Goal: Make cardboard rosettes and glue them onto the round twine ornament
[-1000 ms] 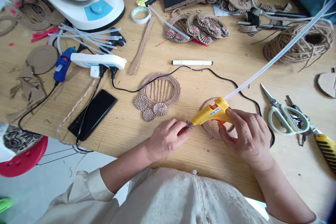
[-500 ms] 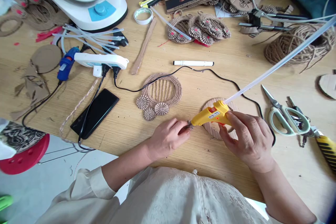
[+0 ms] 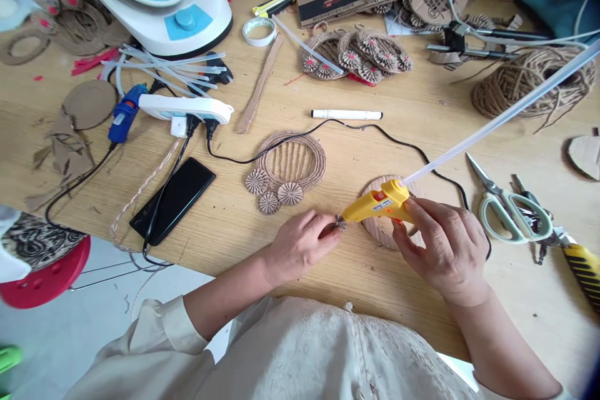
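Observation:
My left hand (image 3: 300, 247) pinches a small pleated cardboard rosette (image 3: 340, 224) between thumb and fingers. Wrapped round the handle of a yellow hot glue gun (image 3: 379, 203), my right hand (image 3: 443, 250) holds its nozzle against or very close to the rosette. A long clear glue stick (image 3: 497, 117) juts from the gun's back. Beneath the gun lies a corrugated cardboard ring (image 3: 375, 234), partly hidden. To the left, a twine-wrapped ring (image 3: 320, 165) with strings across it lies with several rosettes (image 3: 290, 194) at its lower left edge.
Scissors (image 3: 510, 212) lie right of my right hand. The gun's black cord (image 3: 398, 137) crosses the table past a white marker (image 3: 347, 114) to a power strip (image 3: 187, 109). A phone (image 3: 173, 200), a blue glue gun (image 3: 126, 115), a fan (image 3: 187, 25) and a twine ball (image 3: 529, 84) surround the area.
The camera view has shifted slightly. Both hands, the rosette and the glue gun stay almost in place; the rosette's pleats face the camera a little more.

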Motion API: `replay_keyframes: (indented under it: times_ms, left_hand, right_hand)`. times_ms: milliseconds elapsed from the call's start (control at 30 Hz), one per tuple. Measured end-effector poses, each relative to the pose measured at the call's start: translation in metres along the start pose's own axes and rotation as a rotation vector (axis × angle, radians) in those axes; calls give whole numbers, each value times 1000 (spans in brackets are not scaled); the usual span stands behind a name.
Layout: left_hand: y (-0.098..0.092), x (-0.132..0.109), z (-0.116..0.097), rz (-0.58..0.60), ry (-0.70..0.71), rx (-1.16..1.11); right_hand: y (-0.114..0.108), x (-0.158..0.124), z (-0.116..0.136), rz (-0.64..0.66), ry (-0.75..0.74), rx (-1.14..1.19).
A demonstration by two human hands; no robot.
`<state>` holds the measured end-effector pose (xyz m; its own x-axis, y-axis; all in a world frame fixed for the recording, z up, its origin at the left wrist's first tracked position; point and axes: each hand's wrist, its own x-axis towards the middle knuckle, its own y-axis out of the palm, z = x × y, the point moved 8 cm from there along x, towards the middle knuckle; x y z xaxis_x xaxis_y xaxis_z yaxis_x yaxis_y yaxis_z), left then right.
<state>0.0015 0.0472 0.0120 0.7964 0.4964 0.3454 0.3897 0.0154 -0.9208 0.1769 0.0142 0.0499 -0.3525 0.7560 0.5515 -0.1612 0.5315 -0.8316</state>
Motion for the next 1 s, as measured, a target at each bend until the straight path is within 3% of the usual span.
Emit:
replay_keyframes:
  times_ms: [1000]
  left_hand:
    - [-2,-1,-1,-14,-11,-3]
  right_hand:
    - [-1,2,0,7,-16,-12]
